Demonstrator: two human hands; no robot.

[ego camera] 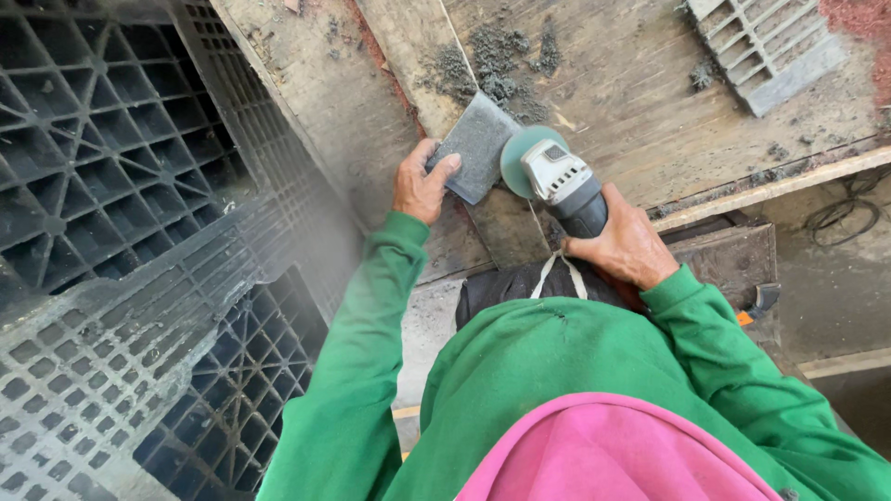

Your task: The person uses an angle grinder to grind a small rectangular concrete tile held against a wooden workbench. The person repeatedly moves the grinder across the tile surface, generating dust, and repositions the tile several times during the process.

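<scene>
- Currently left hand [422,186] pinches grey block [478,146] flat on wooden tabletop [640,83].
- Right hand [626,246] grips angle grinder [566,186]; disc touches block's right edge.
- Black plastic pallets [111,139] left of hands.

A rough, dusty workshop.
I see my grinder [561,181], a grit-strewn wooden table [640,83], and stacked plastic pallets [102,139] beside me.
</scene>
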